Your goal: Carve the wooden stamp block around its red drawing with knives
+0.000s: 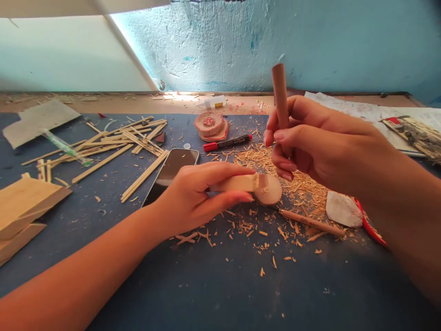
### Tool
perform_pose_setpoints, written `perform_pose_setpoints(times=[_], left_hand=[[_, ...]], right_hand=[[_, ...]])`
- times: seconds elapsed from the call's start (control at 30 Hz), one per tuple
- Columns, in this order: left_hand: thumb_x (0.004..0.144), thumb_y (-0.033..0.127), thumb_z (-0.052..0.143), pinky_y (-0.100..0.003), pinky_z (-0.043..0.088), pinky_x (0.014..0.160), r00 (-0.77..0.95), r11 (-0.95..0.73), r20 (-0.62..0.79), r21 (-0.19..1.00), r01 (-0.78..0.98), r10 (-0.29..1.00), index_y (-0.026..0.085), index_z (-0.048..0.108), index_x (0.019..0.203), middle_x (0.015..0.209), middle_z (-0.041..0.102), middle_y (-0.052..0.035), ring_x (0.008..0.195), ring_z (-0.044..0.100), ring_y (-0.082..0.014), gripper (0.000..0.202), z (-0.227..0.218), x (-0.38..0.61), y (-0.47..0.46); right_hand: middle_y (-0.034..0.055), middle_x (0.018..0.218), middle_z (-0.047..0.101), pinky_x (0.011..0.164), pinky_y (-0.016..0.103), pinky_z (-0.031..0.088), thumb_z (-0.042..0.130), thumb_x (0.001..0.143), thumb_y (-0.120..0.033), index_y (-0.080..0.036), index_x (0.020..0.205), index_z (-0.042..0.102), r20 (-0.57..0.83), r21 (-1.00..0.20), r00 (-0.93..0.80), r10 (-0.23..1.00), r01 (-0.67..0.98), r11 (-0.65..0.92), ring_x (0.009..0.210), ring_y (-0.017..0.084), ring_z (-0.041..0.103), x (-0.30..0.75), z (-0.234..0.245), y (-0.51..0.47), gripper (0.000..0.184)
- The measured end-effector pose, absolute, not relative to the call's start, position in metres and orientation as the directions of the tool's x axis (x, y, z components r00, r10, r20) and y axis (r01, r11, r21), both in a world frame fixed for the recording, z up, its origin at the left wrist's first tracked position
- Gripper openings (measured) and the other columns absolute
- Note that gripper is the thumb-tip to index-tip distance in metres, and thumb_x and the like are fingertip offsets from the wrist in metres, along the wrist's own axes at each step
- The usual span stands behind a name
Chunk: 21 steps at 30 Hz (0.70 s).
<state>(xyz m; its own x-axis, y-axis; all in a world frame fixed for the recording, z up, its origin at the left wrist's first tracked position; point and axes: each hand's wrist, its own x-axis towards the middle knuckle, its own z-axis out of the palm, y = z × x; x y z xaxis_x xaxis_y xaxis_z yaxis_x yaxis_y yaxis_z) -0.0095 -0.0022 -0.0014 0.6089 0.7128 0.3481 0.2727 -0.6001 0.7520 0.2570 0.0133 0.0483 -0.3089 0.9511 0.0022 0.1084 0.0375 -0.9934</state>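
Observation:
My left hand [210, 191] is closed around a pale wooden piece [270, 189], thumb below and fingers above. The piece looks like a spoon blank, with a flat bar and a rounded end facing right. A notch with small shavings marks the join. My right hand [303, 142] is raised to the right, gripping an upright round wooden handle [281, 96]; its lower end is hidden by the fingers. Just below the rounded end lies a carving tool [312, 222] with a wooden handle. Wood shavings [303, 191] lie under and around both hands.
A phone [179, 161] lies partly behind my left hand. Thin wooden sticks [106, 142] and wooden blocks [27, 202] are on the left. Behind are a red marker [227, 143] and round carved pieces [210, 124]. A whitish lump [343, 209] sits near my right forearm.

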Motion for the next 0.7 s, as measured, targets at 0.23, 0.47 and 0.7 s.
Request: perform_pose_setpoints(times=[0.23, 0.47, 0.7], left_hand=[[0.118, 0.035, 0.073, -0.03, 0.062, 0.077, 0.66, -0.71, 0.396, 0.633, 0.307, 0.638, 0.022, 0.084, 0.14, 0.105, 0.09, -0.0044, 0.083, 0.08, -0.0164, 0.028, 0.008, -0.024, 0.007], [0.112, 0.025, 0.079, -0.021, 0.056, 0.074, 0.739, -0.657, 0.263, 0.689, 0.307, 0.621, 0.015, 0.079, 0.143, 0.11, 0.089, -0.0027, 0.081, 0.076, -0.0115, 0.032, 0.006, -0.02, 0.001], [0.116, 0.03, 0.077, -0.018, 0.055, 0.079, 0.745, -0.567, 0.137, 0.741, 0.361, 0.653, 0.017, 0.082, 0.138, 0.105, 0.088, 0.0017, 0.083, 0.075, -0.0104, 0.026, 0.01, -0.01, -0.003]], right_hand=[[-0.0009, 0.075, 0.061, 0.057, 0.022, 0.054, 0.076, 0.115, -0.053, -0.021, 0.082, 0.07, 0.04, -0.987, -0.427, 0.903, -0.158, -0.031, 0.06, 0.01, 0.055, 0.247, 0.05, 0.004, 0.047], [-0.0012, 0.072, 0.058, 0.063, 0.024, 0.053, 0.073, 0.111, -0.019, -0.023, 0.089, 0.085, 0.058, -0.977, -0.394, 0.917, -0.211, -0.029, 0.066, 0.011, 0.057, 0.239, 0.065, -0.004, 0.026], [-0.0028, 0.06, 0.031, 0.052, 0.034, 0.037, 0.09, 0.103, -0.063, -0.023, 0.055, 0.044, 0.045, -0.982, -0.286, 0.957, -0.186, -0.009, 0.053, 0.012, 0.04, 0.222, 0.088, -0.022, 0.078]])
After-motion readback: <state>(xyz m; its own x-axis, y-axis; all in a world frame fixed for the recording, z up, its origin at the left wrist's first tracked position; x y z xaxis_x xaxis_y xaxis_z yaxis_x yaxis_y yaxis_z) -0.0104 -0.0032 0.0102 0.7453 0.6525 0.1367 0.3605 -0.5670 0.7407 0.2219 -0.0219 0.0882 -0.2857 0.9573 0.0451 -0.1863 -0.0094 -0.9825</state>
